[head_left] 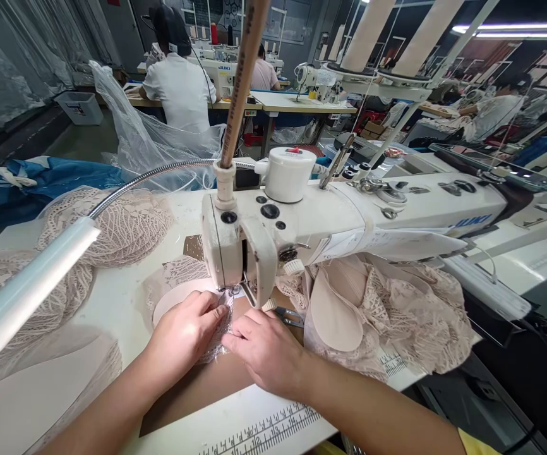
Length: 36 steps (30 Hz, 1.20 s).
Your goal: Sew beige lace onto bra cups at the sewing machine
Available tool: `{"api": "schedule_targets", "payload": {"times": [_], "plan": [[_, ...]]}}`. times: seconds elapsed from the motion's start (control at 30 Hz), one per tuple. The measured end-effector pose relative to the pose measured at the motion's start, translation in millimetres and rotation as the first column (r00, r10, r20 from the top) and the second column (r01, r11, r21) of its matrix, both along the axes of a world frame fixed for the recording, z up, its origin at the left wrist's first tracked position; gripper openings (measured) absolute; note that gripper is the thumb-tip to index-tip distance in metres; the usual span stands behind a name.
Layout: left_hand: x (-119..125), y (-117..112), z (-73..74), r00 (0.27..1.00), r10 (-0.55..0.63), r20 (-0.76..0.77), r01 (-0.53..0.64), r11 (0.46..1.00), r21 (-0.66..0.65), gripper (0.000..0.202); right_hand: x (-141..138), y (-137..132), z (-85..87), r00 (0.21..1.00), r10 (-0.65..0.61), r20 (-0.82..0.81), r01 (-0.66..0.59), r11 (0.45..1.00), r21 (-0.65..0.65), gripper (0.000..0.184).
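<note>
My left hand (pixel 186 332) is closed on a piece of beige lace fabric (pixel 216 344), with thumb and forefinger pinched close to the needle area of a white sewing machine (pixel 235 234). My right hand (pixel 271 354) has its fingers curled at the lace's right edge, its thumb pressing on it. A smooth beige cup (pixel 176 298) of the same garment spreads behind my left hand. Beneath the lace lies a brown sheet (pixel 198 388) on the machine table. Metal scissors or snips (pixel 290 316) rest just beyond my right hand, partly hidden.
Lace cup pieces (pixel 122 230) lie in piles at left; more lace garments (pixel 387 309) are heaped at right under the machine arm. A lamp tube (pixel 31 291) on a flexible neck crosses the left side. A printed ruler (pixel 268 433) marks the front edge. Co-workers sit behind.
</note>
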<state>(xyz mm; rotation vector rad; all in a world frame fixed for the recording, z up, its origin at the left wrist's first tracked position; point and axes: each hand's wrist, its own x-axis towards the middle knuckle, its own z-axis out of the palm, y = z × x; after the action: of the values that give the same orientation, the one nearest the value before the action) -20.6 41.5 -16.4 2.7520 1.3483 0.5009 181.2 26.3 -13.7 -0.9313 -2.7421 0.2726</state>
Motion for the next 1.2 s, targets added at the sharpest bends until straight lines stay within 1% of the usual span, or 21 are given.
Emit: {"api": "schedule_targets", "payload": {"times": [0.17,0.27,0.4,0.5,0.63,0.87,0.97,1.07,1.13,1.2], "plan": [[1.5,6.2,-1.9,0.982,-0.185,0.028,0.183,0.981,0.060,0.020,0.6,-0.8,2.3,1.000,0.003,0.010,-0.003,1.000,0.003,0.014],[1.6,6.8,-3.0,0.977,-0.212,-0.029,0.214,0.972,0.097,0.023,0.8,-1.1,2.5,1.000,-0.003,0.007,0.003,1.000,0.001,0.016],[1.6,5.1,0.7,0.978,-0.198,-0.061,0.204,0.972,0.117,0.020,0.7,-0.8,2.3,1.000,-0.004,0.002,0.004,1.000,0.002,0.017],[2.5,4.4,3.4,0.984,-0.175,-0.027,0.177,0.981,0.078,0.018,1.0,0.4,2.1,1.000,-0.014,-0.014,0.014,1.000,0.007,0.018],[2.5,4.0,2.6,0.987,-0.158,0.022,0.157,0.986,0.048,0.022,2.3,3.0,1.5,0.998,-0.057,-0.018,0.057,0.998,0.005,0.021],[-2.8,1.8,6.7,0.988,-0.150,0.021,0.151,0.986,-0.073,0.028,3.1,4.5,2.3,0.998,-0.066,-0.001,0.066,0.998,-0.016,0.021],[-1.2,2.0,6.9,0.988,-0.150,0.027,0.152,0.985,-0.086,0.030,3.3,4.8,2.4,0.998,-0.068,-0.004,0.067,0.998,-0.015,0.023],[2.6,3.1,6.5,0.990,-0.142,0.025,0.143,0.986,-0.091,0.028,3.7,6.4,3.0,0.997,-0.079,0.005,0.079,0.997,-0.001,0.019],[4.8,4.3,7.0,0.993,-0.121,0.017,0.122,0.988,-0.094,0.026,3.8,8.3,4.0,0.995,-0.097,0.028,0.097,0.995,0.002,0.018],[6.1,5.7,8.0,0.996,-0.092,0.008,0.092,0.991,-0.096,0.027,3.3,10.4,5.3,0.991,-0.119,0.060,0.119,0.993,0.004,0.020]]}}
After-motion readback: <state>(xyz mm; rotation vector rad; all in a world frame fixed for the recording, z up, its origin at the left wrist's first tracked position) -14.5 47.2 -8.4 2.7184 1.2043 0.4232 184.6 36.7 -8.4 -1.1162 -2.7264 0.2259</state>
